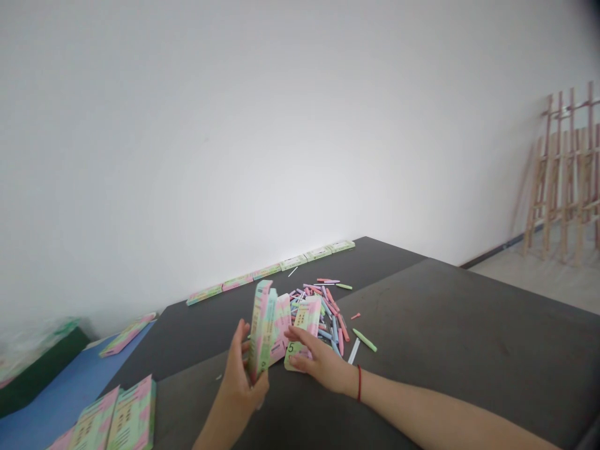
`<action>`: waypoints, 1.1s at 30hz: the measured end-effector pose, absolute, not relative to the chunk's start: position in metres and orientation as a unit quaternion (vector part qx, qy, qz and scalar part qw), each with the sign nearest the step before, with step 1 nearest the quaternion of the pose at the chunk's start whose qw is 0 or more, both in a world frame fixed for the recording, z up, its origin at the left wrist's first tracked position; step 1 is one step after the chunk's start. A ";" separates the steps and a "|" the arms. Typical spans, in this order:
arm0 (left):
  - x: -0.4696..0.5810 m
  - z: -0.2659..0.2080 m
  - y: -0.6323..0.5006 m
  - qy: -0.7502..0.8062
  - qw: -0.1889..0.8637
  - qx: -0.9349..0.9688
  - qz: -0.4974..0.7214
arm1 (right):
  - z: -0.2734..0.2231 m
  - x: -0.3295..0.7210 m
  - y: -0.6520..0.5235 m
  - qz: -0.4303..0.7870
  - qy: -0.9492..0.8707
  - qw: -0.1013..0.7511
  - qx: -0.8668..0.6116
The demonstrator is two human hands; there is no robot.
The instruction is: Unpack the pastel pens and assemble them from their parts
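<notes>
My left hand is closed around a slim pastel pink-and-green cardboard box, which stands upright in it. My right hand reaches in from the right, with thumb and fingers apart over the face of a second pastel card or flat box marked with a 5. Whether it presses on that piece I cannot tell. Between the hands a pink box is partly hidden. Behind and beside them lies a loose heap of pastel pens in pink, blue, purple and green.
A row of similar boxes runs along the wall edge of the dark table. More boxes lie at the lower left. Beyond is a green bin on a blue surface. Wooden easels lean at right.
</notes>
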State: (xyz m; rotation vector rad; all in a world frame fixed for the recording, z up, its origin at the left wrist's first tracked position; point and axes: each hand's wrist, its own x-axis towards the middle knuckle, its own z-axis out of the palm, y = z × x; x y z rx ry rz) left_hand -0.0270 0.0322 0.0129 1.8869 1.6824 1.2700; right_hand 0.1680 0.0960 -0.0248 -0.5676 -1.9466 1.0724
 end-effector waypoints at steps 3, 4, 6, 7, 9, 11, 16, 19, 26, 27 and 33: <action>0.011 -0.008 0.031 0.505 0.186 0.688 0.487 | -0.019 0.161 0.095 0.568 -0.710 0.397 -0.124; 0.022 -0.015 0.031 0.490 0.186 0.701 0.484 | -0.017 0.160 0.095 0.591 -0.699 0.390 -0.101; 0.035 -0.025 0.030 0.484 0.163 0.708 0.488 | -0.011 0.160 0.097 0.593 -0.695 0.394 -0.102; 0.038 -0.027 0.031 0.483 0.151 0.707 0.494 | -0.008 0.162 0.099 0.571 -0.702 0.408 -0.123; 0.038 -0.025 0.031 0.479 0.138 0.706 0.502 | 0.001 0.171 0.102 0.498 -0.730 0.436 -0.168; 0.032 -0.017 0.033 0.471 0.169 0.701 0.508 | 0.010 0.184 0.105 0.404 -0.779 0.437 -0.197; 0.023 0.005 0.037 0.450 0.268 0.653 0.547 | 0.018 0.211 0.099 0.165 -0.897 0.330 -0.245; 0.029 0.010 0.031 0.448 0.252 0.658 0.551 | 0.013 0.214 0.097 0.087 -0.914 0.284 -0.277; 0.017 0.011 0.020 0.522 0.236 0.669 0.474 | 0.009 0.214 0.104 0.035 -0.929 0.248 -0.274; 0.013 0.010 0.020 0.526 0.235 0.675 0.460 | 0.009 0.215 0.105 0.029 -0.932 0.238 -0.273; 0.004 0.000 0.025 0.537 0.218 0.684 0.442 | 0.008 0.216 0.107 0.016 -0.937 0.218 -0.271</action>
